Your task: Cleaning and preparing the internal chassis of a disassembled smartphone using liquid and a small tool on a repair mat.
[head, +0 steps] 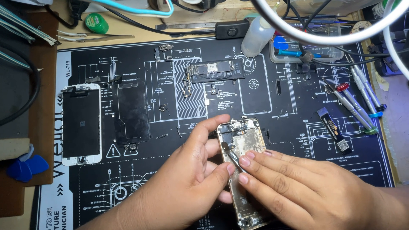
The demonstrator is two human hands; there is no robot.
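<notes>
Gold-coloured metal forms the shell of the opened phone body (245, 170), which lies lower centre of the frame on a black work mat (298, 140) printed with white line drawings. The left hand (187, 179) wraps the shell's left edge, thumb across its upper end, steadying it. The right hand (306, 191) pinches a slim metal tool (230, 155) between thumb and fingertips, its tip inside the shell's upper half.

Handling judgement: the shell is light and stiff but thin-walled, with small exposed parts inside; it looks fragile there and is best held by the outer side rails, as the left hand does. The tool is narrow and probably slippery; a close pinch near the tip suits it.

Surrounding items:
- Left of frame: a white-framed screen panel (81, 123), face up, with a dark metal plate (133, 113) just beside it.
- Upper centre: a long circuit board (217, 70).
- Right: several screwdrivers (355, 104) with coloured caps and a flat black strip with a small white square label (336, 130).
- Top: a translucent white bottle (257, 36), a round green tin (96, 23) and a black switch (232, 30).
- Far left: blue plastic picks (25, 166).

A white band with large dark lettering runs down the mat's left edge.
</notes>
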